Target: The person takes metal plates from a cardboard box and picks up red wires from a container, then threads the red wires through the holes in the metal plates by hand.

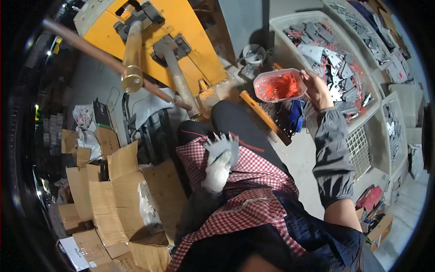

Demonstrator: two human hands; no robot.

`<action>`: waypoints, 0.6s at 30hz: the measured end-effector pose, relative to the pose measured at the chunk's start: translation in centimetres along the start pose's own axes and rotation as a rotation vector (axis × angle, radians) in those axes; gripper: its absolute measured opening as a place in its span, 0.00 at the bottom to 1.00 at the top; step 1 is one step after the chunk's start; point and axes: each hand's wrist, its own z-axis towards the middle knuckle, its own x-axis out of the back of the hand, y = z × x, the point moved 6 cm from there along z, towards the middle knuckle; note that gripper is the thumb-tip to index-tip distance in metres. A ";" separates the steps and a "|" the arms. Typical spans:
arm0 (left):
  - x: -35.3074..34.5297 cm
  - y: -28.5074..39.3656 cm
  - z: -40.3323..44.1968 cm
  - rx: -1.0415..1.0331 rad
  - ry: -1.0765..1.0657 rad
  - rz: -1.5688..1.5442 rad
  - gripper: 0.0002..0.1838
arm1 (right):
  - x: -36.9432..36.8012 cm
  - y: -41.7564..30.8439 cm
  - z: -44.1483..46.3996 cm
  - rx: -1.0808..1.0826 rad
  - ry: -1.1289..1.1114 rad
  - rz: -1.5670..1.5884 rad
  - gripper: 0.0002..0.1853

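Note:
My left hand (pixel 216 177), in a white glove, is closed around a fanned bunch of flat grey pieces (pixel 224 148) with jagged upper edges, above my lap. What exactly these pieces are I cannot make out. Out to the right, my right hand (pixel 317 89) is bare and grips the right rim of a small clear plastic tub (pixel 259 92). Inside the tub lies a tangle of thin red strands (pixel 282 86). Just beyond that hand is a large pale bin (pixel 277 28) full of grey flat pieces mixed with red strands.
A yellow machine (pixel 204 61) with metal cylinders and a long copper-coloured bar (pixel 86 47) stands ahead. Open cardboard boxes (pixel 108 204) crowd the left. An orange bar (pixel 263 115) leans beside my knee. A white bucket (pixel 254 54) and more bins are farther right.

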 end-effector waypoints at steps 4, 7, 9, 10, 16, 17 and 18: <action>1.8 -0.7 -1.9 0.133 0.002 0.214 0.20 | -2.1 1.7 2.2 0.468 -0.278 -1.498 0.13; 1.7 0.2 -2.5 0.018 -0.126 0.782 0.19 | 1.3 7.8 7.6 0.690 -0.575 -1.906 0.11; 2.2 0.0 -2.0 0.120 -0.102 0.776 0.19 | 1.6 9.5 8.2 0.689 -0.645 -2.032 0.12; 2.4 -0.4 -1.7 0.205 -0.092 0.777 0.19 | 1.6 10.4 8.5 0.712 -0.700 -2.155 0.13; 1.8 -0.7 -1.4 0.203 -0.089 0.697 0.19 | 1.0 11.0 9.2 0.395 -0.707 -2.137 0.12; 1.1 -0.7 -1.2 0.156 -0.190 0.807 0.19 | 0.7 10.8 9.0 0.326 -0.746 -2.213 0.11; 0.9 -0.6 -0.9 0.159 -0.188 0.804 0.19 | 0.4 10.4 8.7 0.322 -0.749 -2.215 0.11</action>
